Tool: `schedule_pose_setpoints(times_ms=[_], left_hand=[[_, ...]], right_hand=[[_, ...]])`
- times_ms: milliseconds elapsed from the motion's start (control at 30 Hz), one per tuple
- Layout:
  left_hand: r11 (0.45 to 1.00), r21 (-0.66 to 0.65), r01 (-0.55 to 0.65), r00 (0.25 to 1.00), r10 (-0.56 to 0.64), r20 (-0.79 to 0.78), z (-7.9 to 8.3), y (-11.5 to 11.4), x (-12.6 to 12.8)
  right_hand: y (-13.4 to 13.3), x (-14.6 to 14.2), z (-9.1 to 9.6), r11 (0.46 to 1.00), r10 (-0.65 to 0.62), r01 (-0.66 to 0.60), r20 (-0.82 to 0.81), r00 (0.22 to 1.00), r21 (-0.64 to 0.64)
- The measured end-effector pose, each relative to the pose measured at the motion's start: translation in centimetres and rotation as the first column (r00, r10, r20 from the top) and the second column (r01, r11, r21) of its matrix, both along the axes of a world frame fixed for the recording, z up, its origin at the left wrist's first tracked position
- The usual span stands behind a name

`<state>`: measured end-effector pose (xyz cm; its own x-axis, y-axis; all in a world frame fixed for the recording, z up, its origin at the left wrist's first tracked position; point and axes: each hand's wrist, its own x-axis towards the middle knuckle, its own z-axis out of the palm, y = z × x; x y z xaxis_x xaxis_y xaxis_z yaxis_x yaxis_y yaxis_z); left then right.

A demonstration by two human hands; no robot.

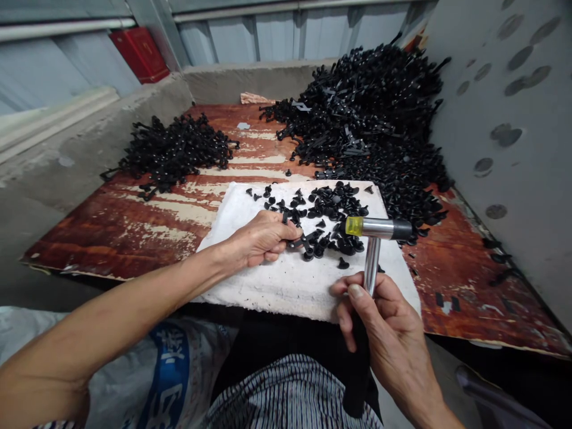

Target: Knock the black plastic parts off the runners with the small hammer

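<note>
My left hand (pixel 268 238) pinches a small black plastic part (pixel 295 243) over the white pad (pixel 250 280), fingers closed on it. In my right hand (pixel 388 322) is a mallet (pixel 373 256) with a metal head, a yellow face on the left and a black face on the right. My fingers wrap round its handle where metal meets black grip, and the head stands upright above the pad. Loose black round-headed pieces (pixel 335 199) lie scattered on the pad, close to both the left hand and the mallet head.
A large heap of black parts (pixel 370 107) fills the right back of the worn red-brown board (pixel 170 220). A smaller heap (pixel 174 149) lies at the left. A concrete ledge (pixel 147 104), a red box (pixel 140 55) and a grey panel (pixel 513 179) border the board. A printed sack (pixel 187 369) sits below.
</note>
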<state>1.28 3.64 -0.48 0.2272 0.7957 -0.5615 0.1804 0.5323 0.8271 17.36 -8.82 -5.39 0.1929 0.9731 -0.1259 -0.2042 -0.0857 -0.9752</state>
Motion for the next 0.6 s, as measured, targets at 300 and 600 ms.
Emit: schedule_pose_setpoints(times_ms=[300,600], left_hand=[[0.990,0.107,0.088,0.978,-0.066,-0.197,1.0,0.0,0.1],[0.978,0.135,0.160,0.956,-0.120,-0.269,0.3,1.1,0.1]], right_hand=[[-0.4,2.4,0.4,0.992,0.051,-0.100,0.458,0.887,0.083],[1.4,4.1,2.5,0.834,-0.121,-0.395,0.826,0.550,0.385]])
